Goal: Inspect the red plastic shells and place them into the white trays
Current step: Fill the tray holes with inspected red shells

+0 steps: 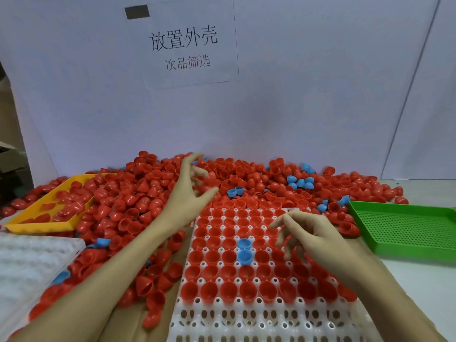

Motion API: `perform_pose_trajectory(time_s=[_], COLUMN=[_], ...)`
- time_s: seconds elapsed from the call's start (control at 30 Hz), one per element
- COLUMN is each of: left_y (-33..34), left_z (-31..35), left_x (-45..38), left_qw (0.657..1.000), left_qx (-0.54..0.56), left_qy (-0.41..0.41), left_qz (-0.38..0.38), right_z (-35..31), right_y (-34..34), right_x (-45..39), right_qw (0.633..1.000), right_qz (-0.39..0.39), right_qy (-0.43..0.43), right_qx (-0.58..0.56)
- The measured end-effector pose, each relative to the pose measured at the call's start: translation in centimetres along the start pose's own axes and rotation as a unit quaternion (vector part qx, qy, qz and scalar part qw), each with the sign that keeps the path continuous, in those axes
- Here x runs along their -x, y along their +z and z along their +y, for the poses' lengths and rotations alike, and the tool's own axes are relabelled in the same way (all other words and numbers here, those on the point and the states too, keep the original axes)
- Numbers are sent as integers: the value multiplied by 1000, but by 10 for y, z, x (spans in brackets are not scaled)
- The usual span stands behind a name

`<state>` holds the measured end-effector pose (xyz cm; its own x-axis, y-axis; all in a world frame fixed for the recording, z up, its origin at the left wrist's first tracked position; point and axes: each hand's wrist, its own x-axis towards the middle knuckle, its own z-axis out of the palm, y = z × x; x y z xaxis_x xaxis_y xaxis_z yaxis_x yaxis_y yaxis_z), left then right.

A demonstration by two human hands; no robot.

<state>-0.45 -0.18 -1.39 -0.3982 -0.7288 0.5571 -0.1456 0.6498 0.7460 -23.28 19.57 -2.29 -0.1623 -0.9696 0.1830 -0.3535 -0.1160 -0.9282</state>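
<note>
A: What takes up the most room on the surface (419, 287)?

B: The heap of red plastic half-shells (138, 198), spread along the far edge against the white backboard (296, 95) and spilling down toward the near left corner. A few blue plastic half-shells (299, 181) lie scattered through it.

A: And the white moulded plastic tray with round pockets (237, 319)?

B: It sits at the near edge, in the middle. Red shells sit open side up in most of its pockets; the two nearest rows hold nothing. Two blue shells (244, 250) sit in pockets near its centre. A second white pocketed tray (27, 262) lies at the near left edge.

A: Other containers?

B: A green perforated plastic tray (407, 233) at the right edge, and a yellow plastic tray (49, 213) at the left, half buried, with red shells inside it.

A: The sheet on the backboard?

B: A white paper sign (183, 43) with printed black characters.

A: Now the hands.

B: The left hand (187, 193) reaches over the heap near the tray's far left corner, fingers spread and blurred, its grip apart and holding nothing that I can see. The right hand (313, 233) hovers over the tray's right side, fingers loosely bent downward, its grip also apart, with no shell in it.
</note>
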Motion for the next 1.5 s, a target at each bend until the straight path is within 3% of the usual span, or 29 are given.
perform_pose_trajectory(time_s=[0.1, 0.3, 0.47, 0.63, 0.8, 1.03, 1.33, 1.5], left_y=[12, 35, 33, 28, 23, 22, 11, 8], left_z=[34, 64, 61, 61, 60, 60, 57, 54], left_x=[52, 103, 111, 111, 113, 114, 107, 105], left_qw=[994, 990, 993, 993, 992, 987, 996, 982], left_qx=[89, 70, 34, 80, 59, 116, 60, 153], left_qy=[5, 44, 51, 33, 39, -33, 3, -64], left_qz=[-59, -117, -104, -77, -101, -107, -70, -89], right_z=[-8, -20, -20, -14, -14, -10, -5, 0], right_y=[5, 21, 25, 27, 28, 29, 36, 44], right_x=[4, 14, 15, 13, 13, 11, 11, 12], right_qw=[999, 994, 992, 994, 996, 996, 992, 986], right_qz=[-18, -74, -92, -89, -70, -9, -33, -17], right_qy=[-8, -54, -56, -49, -51, -90, -117, -151], right_qx=[-34, -56, -59, -38, -34, 22, 6, 71])
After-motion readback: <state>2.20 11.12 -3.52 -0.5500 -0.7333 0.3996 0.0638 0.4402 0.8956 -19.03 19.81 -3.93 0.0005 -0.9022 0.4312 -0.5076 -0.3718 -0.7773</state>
